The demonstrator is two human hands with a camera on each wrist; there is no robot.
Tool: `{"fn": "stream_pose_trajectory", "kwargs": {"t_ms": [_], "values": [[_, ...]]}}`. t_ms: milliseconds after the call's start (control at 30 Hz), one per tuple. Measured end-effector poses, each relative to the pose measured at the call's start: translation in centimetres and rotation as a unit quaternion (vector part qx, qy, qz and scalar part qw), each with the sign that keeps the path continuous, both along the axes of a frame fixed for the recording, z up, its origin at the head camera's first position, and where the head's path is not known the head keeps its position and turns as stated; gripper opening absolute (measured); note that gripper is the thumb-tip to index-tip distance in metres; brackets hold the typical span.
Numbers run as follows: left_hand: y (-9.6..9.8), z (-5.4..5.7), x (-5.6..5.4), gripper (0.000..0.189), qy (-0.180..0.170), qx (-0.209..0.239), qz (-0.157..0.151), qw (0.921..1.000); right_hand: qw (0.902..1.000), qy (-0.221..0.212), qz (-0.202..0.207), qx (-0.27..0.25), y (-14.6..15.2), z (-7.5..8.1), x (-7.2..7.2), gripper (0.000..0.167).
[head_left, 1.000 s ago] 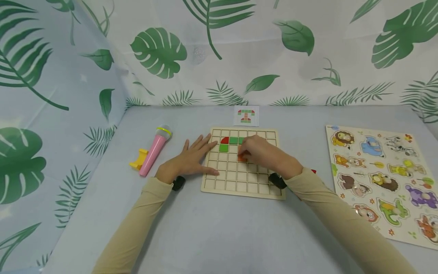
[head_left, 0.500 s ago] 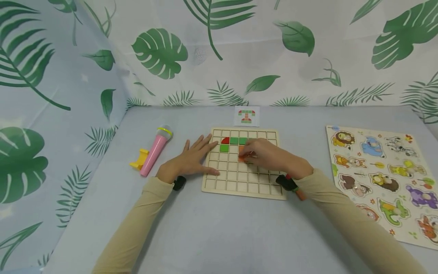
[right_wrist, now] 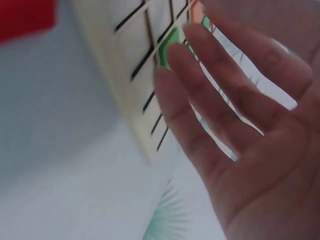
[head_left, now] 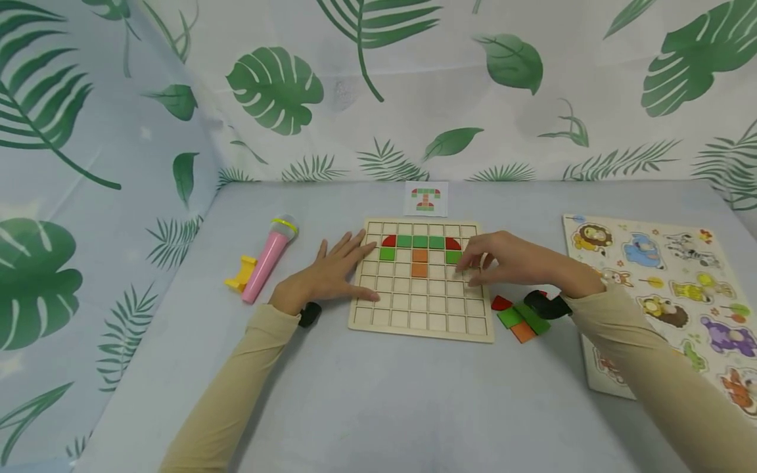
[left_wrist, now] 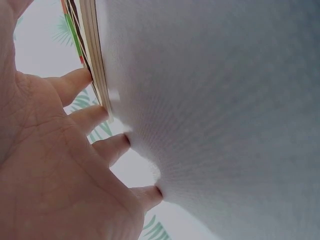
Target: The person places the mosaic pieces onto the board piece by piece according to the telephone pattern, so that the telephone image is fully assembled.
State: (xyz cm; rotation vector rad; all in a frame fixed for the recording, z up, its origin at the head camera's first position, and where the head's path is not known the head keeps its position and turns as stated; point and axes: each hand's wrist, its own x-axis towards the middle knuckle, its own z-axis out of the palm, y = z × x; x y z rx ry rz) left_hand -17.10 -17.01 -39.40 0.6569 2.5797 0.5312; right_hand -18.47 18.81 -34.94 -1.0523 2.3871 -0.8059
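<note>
A wooden grid board (head_left: pixel 399 303) holds flat coloured pieces: a red rounded corner (head_left: pixel 389 241) at left, a row of green squares (head_left: pixel 420 242), another red corner (head_left: pixel 453 244) at right. Beneath these are single green squares at both ends and two orange squares (head_left: pixel 420 263) in the middle column. My left hand (head_left: pixel 322 276) lies spread over the board's left edge; in the left wrist view, two fingertips touch that edge. My right hand (head_left: pixel 511 259) hovers over the board's right edge, fingers loosely bent. In the right wrist view its fingers (right_wrist: pixel 182 115) hold nothing.
Loose red (head_left: pixel 501 303), green (head_left: pixel 534 318) and orange (head_left: pixel 523 332) pieces lie right of the board, under my right wrist. A pattern card (head_left: pixel 426 200) lies behind it. At left are a pink microphone (head_left: pixel 266 263) and a yellow piece (head_left: pixel 241 274); far right, an animal puzzle (head_left: pixel 618 238).
My right hand has moved right, away from the orange squares, uncovering them and the right-hand green and red pieces. Its arm has uncovered more loose pieces. My left hand stays in place.
</note>
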Motion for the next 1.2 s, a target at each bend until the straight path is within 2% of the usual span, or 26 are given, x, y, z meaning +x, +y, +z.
{"fn": "stream_pose_trajectory", "kwargs": {"t_ms": [167,433,1000,1200], "values": [[0.0,0.0,0.0,0.108,-0.003,0.0,-0.001,1.0,0.9989,-0.041,0.016,0.014,2.1,0.2,0.4,0.016],[0.2,0.0,-0.1,0.108,-0.002,-0.001,-0.002,1.0,0.9948,-0.091,0.024,0.04,3.7,-0.1,1.0,0.025],[0.0,-0.1,0.1,0.108,-0.006,0.002,0.005,1.0,0.9977,-0.065,0.0,0.019,4.7,-0.6,1.0,0.017],[0.0,0.0,0.0,0.108,-0.007,0.003,0.003,1.0,0.997,-0.072,0.007,0.026,4.7,0.2,1.9,0.018]]}}
